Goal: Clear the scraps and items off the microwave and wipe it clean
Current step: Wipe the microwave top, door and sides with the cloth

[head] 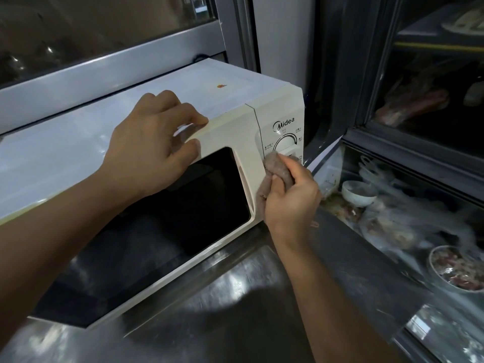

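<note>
Cream plastic frames the microwave (235, 132), which stands on a steel worktop (222, 297) with its dark door window facing near and right. The left hand (146, 150) rests over the top front edge of the door, fingers curled onto the flat top and thumb against the door frame, holding nothing loose. The right hand (290, 197) grips a bunched grey-brown cloth (280, 171) and presses it against the control panel, just below the upper dial (286, 144). A small orange spot (220, 86) lies on the white top, well apart from both hands. Behind the microwave runs a window sill, close to its far edge. To the right the worktop ends at a glass-fronted case (419, 127); inside it sit a white bowl (358, 192), clear bags and a metal bowl (458, 271) of food, all blurred. The cloth and right hand hide the lower controls. The microwave's left end is cut off by the picture's edge.
</note>
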`<state>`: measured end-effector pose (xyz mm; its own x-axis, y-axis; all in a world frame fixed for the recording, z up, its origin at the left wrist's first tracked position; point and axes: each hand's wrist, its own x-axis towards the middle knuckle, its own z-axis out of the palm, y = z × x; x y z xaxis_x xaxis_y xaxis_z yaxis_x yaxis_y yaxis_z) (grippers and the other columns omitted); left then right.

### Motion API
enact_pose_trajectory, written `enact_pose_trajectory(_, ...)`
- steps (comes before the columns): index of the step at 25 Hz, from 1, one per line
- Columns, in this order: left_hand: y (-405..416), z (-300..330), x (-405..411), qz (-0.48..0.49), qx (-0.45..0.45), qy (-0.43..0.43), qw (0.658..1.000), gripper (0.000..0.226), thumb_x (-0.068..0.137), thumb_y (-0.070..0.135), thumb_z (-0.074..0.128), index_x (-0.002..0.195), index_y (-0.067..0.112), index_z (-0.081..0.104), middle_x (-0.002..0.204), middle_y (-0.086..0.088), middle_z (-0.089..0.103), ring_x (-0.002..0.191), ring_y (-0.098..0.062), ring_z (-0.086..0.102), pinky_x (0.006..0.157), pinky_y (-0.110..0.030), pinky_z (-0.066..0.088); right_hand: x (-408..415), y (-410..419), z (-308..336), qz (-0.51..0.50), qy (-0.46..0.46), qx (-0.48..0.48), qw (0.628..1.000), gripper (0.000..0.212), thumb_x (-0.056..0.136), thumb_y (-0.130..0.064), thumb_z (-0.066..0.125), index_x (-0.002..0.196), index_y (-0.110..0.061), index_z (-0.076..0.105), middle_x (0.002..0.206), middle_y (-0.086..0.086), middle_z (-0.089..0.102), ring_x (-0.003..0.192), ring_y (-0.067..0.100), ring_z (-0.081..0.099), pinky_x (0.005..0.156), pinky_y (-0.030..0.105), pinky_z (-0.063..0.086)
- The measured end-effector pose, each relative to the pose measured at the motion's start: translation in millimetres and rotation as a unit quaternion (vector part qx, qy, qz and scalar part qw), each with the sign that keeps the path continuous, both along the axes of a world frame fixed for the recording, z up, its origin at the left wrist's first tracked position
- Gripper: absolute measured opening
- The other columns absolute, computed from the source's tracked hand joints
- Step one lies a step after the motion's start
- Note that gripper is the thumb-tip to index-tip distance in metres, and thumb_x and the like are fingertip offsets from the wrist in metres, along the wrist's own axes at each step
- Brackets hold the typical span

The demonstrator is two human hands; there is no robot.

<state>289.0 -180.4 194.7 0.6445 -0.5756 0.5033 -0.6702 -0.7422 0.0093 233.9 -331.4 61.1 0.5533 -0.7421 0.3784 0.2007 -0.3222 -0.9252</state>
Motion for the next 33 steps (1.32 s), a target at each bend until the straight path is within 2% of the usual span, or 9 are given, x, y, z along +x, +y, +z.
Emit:
enact_pose_trajectory(5, 0, -2, 0, -0.005, -0.005, -0.007, 1.000, 0.042, 0.078, 0.031, 0.046, 0.115, 0.021, 0.062, 0.097, 0.005, 0.048, 0.096, -0.021, 0.046, 0.072, -0.037, 0.041, -3, 9, -41, 0.012, 0.006, 0.024, 1.000, 0.036, 0.086, 0.013, 0.048, 0.116, 0.000, 0.063, 0.118, 0.011, 0.056, 0.101, -0.002, 0.051, 0.091, 0.000, 0.035)
enact_pose_trajectory(7, 0, -1, 1, -0.007, -0.005, -0.009, 1.000, 0.042, 0.078, 0.031, 0.046, 0.115, 0.020, 0.063, 0.097, 0.006, 0.047, 0.097, -0.022, 0.047, 0.073, -0.039, 0.042, -5, 10, -65, 0.021, 0.062, 0.060, 0.996, 0.036, 0.085, 0.012, 0.049, 0.118, 0.002, 0.060, 0.121, 0.014, 0.053, 0.105, 0.006, 0.053, 0.097, 0.010, 0.040)
enact_pose_trajectory(9, 0, -1, 1, -0.008, -0.006, -0.009, 1.000, 0.042, 0.078, 0.031, 0.046, 0.115, 0.020, 0.063, 0.097, 0.005, 0.047, 0.097, -0.022, 0.047, 0.074, -0.039, 0.043, -5, 7, -79, 0.023, 0.127, 0.096, 0.987, 0.036, 0.085, 0.008, 0.051, 0.120, 0.001, 0.058, 0.125, 0.018, 0.055, 0.120, 0.024, 0.051, 0.106, 0.034, 0.040)
enact_pose_trajectory(11, 0, 0, 0, -0.009, -0.006, -0.008, 1.000, 0.042, 0.078, 0.030, 0.046, 0.115, 0.020, 0.063, 0.097, 0.005, 0.047, 0.096, -0.021, 0.047, 0.073, -0.037, 0.042, -4, 5, -76, 0.031, 0.141, 0.099, 0.985, 0.036, 0.085, 0.006, 0.052, 0.120, -0.002, 0.059, 0.125, 0.017, 0.056, 0.122, 0.027, 0.049, 0.107, 0.041, 0.038)
enact_pose_trajectory(16, 0, 0, -2, -0.003, -0.004, -0.007, 1.000, 0.043, 0.078, 0.031, 0.046, 0.116, 0.020, 0.062, 0.098, 0.003, 0.048, 0.097, -0.021, 0.047, 0.071, -0.033, 0.038, -2, 4, -42, 0.011, 0.013, 0.019, 1.000, 0.038, 0.083, 0.008, 0.052, 0.117, -0.005, 0.063, 0.119, 0.001, 0.056, 0.111, 0.008, 0.051, 0.100, 0.006, 0.034)
enact_pose_trajectory(19, 0, -1, 1, -0.009, 0.001, -0.008, 1.000, 0.043, 0.078, 0.032, 0.046, 0.116, 0.020, 0.062, 0.098, 0.003, 0.048, 0.098, -0.022, 0.047, 0.074, -0.036, 0.039, -2, 6, -60, 0.047, 0.034, 0.073, 0.996, 0.033, 0.085, 0.007, 0.051, 0.115, -0.004, 0.060, 0.125, 0.008, 0.051, 0.117, 0.015, 0.051, 0.104, 0.021, 0.040)
enact_pose_trajectory(23, 2, 0, 2, -0.006, 0.004, -0.010, 1.000, 0.044, 0.079, 0.034, 0.045, 0.117, 0.021, 0.061, 0.100, 0.001, 0.050, 0.099, -0.020, 0.046, 0.075, -0.036, 0.039, 12, -6, -84, 0.050, 0.105, 0.194, 0.974, 0.032, 0.081, 0.005, 0.055, 0.102, -0.020, 0.054, 0.117, 0.011, 0.056, 0.108, 0.023, 0.057, 0.094, 0.028, 0.048)
enact_pose_trajectory(27, 2, 0, 1, -0.002, 0.004, -0.005, 1.000, 0.043, 0.078, 0.033, 0.045, 0.117, 0.022, 0.062, 0.102, -0.001, 0.053, 0.098, -0.021, 0.047, 0.075, -0.037, 0.040, 33, -49, -96, 0.026, 0.159, 0.238, 0.958, 0.020, 0.089, -0.002, 0.050, 0.106, -0.012, 0.050, 0.107, 0.018, 0.062, 0.099, 0.035, 0.062, 0.086, 0.049, 0.053)
enact_pose_trajectory(33, 1, 1, 0, -0.004, 0.001, -0.006, 1.000, 0.042, 0.078, 0.032, 0.047, 0.115, 0.020, 0.062, 0.097, 0.005, 0.047, 0.096, -0.020, 0.046, 0.071, -0.036, 0.040, 29, -78, -88, 0.078, 0.194, 0.138, 0.968, 0.026, 0.088, -0.004, 0.057, 0.099, -0.027, 0.055, 0.098, 0.003, 0.064, 0.080, 0.014, 0.063, 0.059, 0.023, 0.051)
